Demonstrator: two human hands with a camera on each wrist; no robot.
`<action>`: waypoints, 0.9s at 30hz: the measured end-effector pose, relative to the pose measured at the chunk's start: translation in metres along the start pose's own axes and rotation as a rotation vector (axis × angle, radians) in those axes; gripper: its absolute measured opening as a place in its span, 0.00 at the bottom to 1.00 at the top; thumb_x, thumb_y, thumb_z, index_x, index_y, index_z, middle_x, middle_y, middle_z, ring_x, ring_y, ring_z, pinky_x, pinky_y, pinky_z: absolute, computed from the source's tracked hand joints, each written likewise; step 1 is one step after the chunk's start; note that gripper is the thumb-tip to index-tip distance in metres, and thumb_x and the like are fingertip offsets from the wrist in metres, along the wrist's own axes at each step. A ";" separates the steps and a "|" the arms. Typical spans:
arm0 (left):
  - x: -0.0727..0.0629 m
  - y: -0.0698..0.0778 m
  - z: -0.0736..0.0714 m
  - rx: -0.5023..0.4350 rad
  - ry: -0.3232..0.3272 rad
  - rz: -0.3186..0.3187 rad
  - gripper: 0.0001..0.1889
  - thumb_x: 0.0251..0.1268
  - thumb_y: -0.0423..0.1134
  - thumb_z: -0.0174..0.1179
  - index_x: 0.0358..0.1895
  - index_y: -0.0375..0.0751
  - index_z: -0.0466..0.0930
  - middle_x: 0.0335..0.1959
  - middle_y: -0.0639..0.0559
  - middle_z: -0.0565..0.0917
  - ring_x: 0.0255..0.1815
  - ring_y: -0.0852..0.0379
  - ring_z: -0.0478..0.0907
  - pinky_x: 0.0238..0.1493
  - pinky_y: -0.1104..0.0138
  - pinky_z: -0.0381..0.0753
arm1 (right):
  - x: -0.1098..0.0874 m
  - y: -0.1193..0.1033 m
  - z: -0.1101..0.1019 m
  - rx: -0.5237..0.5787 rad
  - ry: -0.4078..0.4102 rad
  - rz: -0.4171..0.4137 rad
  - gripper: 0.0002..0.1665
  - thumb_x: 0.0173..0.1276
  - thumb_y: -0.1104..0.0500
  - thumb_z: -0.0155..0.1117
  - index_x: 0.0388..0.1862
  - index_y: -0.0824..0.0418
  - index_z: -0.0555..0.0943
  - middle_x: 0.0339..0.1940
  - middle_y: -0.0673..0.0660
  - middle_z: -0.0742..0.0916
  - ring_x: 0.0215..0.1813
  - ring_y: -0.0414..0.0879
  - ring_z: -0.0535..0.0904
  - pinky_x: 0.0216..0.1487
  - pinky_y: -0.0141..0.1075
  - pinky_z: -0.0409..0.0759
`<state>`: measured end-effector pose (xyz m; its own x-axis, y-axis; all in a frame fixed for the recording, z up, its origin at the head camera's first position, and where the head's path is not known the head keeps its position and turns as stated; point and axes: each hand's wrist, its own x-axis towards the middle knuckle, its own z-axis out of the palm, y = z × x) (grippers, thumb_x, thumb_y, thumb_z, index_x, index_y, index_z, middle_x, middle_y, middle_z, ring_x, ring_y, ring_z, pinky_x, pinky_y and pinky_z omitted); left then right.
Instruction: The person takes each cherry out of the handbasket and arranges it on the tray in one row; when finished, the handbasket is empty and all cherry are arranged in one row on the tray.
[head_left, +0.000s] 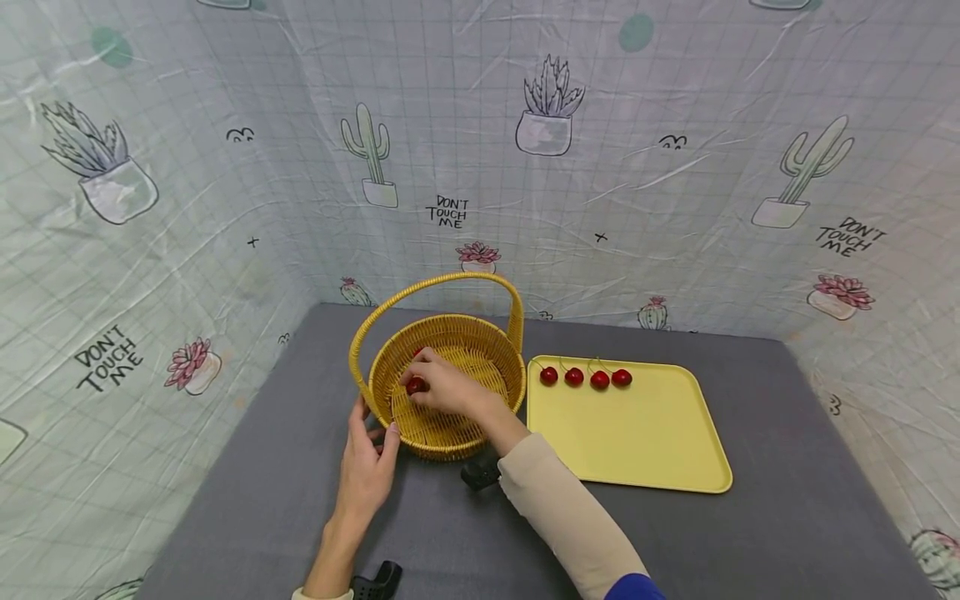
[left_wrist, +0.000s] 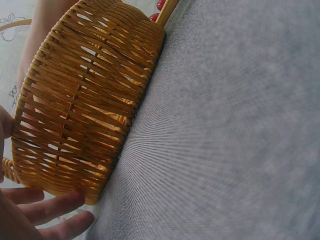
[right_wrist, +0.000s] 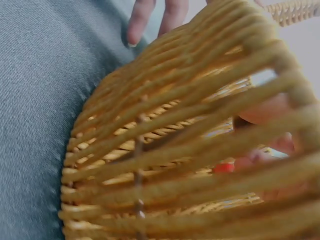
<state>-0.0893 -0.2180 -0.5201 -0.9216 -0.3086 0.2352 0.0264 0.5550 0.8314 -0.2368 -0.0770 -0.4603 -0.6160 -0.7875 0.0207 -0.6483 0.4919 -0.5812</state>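
A yellow wicker basket (head_left: 480, 333) with a tall arched handle stands left of the tray. My left hand (head_left: 367, 467) holds its front left side, thumb at the rim and fingers along the outer wall; in the left wrist view those fingers (left_wrist: 52, 207) touch the wicker. Reaching inside over the rim, my right hand (head_left: 448, 385) pinches a dark red cherry (head_left: 416, 385) low in the basket. Another bit of red (head_left: 417, 352) shows just behind the fingers, mostly hidden. Through the weave in the right wrist view, the right hand (right_wrist: 272, 165) is partly visible near a red spot.
On the yellow tray (head_left: 637, 433) to the right, several stemmed cherries (head_left: 573, 377) line the far left edge. The tray lies close beside the basket on a grey tabletop (head_left: 780, 433). A patterned cloth (head_left: 480, 167) hangs behind and at both sides.
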 end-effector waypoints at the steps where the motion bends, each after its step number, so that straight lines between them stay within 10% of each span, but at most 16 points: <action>1: 0.000 0.000 0.000 -0.003 0.000 0.000 0.39 0.78 0.47 0.50 0.82 0.52 0.38 0.77 0.39 0.61 0.57 0.42 0.81 0.50 0.50 0.81 | -0.002 0.000 -0.002 0.016 0.005 -0.006 0.17 0.73 0.58 0.64 0.58 0.57 0.82 0.62 0.54 0.73 0.53 0.41 0.77 0.53 0.29 0.77; 27: 0.002 -0.005 0.002 -0.012 -0.009 0.011 0.38 0.79 0.50 0.48 0.82 0.54 0.36 0.77 0.40 0.60 0.57 0.43 0.80 0.49 0.53 0.81 | -0.054 0.001 -0.049 0.012 0.171 -0.045 0.17 0.72 0.63 0.63 0.58 0.57 0.80 0.58 0.55 0.78 0.50 0.44 0.76 0.49 0.34 0.78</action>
<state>-0.0920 -0.2199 -0.5254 -0.9247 -0.2955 0.2400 0.0413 0.5488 0.8349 -0.2258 -0.0162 -0.4221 -0.6541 -0.7336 0.1845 -0.6724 0.4520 -0.5862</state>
